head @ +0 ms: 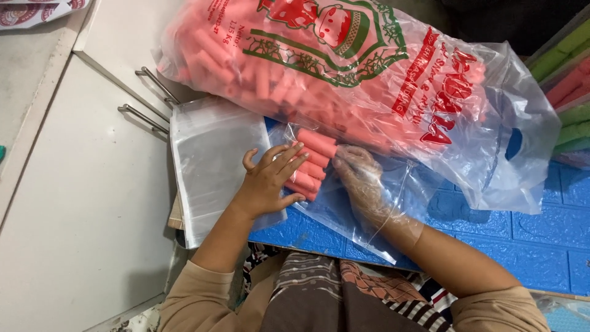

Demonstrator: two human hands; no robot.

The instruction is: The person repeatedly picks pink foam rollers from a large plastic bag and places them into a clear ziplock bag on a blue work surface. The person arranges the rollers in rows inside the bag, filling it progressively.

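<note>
My left hand (271,178) lies bare and flat, fingers spread, on a small clear plastic bag (344,209) and presses on a row of pink stick snacks (310,161) inside it. My right hand (362,181) wears a thin clear plastic glove and is pushed inside that small bag, its fingertips against the pink sticks. Just behind both hands lies a big printed plastic bag (344,67) stuffed with the same pink sticks, its open mouth to the right.
A stack of empty clear bags (209,160) lies left of my left hand. The work surface is a blue brick-pattern sheet (541,240). White cabinet doors with metal handles (144,117) are at left. Green and pink sticks (571,92) sit at the far right.
</note>
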